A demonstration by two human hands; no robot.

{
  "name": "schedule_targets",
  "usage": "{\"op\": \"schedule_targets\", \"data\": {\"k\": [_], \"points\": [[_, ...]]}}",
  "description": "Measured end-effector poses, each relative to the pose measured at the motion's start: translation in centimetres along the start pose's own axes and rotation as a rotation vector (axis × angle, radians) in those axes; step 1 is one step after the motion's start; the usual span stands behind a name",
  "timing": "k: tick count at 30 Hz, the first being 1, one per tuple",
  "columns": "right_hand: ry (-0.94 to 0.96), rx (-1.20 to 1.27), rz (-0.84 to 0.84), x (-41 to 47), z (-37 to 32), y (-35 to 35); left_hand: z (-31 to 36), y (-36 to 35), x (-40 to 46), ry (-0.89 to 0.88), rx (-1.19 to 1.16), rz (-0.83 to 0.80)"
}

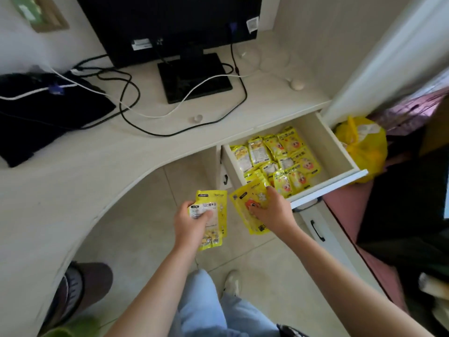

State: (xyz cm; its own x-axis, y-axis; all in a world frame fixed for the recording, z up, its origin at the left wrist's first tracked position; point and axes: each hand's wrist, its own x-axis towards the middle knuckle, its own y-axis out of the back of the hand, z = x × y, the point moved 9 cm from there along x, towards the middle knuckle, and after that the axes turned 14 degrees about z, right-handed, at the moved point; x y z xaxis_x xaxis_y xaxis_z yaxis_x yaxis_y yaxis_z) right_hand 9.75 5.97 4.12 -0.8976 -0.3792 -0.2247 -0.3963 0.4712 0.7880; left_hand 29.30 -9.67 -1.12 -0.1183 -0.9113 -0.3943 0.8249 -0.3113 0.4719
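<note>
An open white drawer [340, 152] under the desk holds several yellow snack packets [274, 156]. My left hand [192, 223] grips a small stack of yellow packets [215, 215] above the tiled floor, left of the drawer. My right hand [272, 210] pinches another yellow packet [245, 207] with an orange figure on it, just in front of the drawer's near left corner. Both forearms reach in from below.
A curved pale desk [73, 181] carries a black monitor [175, 27] on its stand, black and white cables [136, 100] and a black bag [36, 113]. A yellow plastic bag [364, 147] sits right of the drawer. More drawers [320, 229] lie below. A shoe [73, 293] is at bottom left.
</note>
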Motion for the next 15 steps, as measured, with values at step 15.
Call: {"op": "schedule_targets", "data": {"k": [15], "points": [[-0.164, 0.017, 0.033, 13.4, 6.6, 7.0, 6.7, -16.8, 0.9, 0.060, 0.042, -0.101]]}}
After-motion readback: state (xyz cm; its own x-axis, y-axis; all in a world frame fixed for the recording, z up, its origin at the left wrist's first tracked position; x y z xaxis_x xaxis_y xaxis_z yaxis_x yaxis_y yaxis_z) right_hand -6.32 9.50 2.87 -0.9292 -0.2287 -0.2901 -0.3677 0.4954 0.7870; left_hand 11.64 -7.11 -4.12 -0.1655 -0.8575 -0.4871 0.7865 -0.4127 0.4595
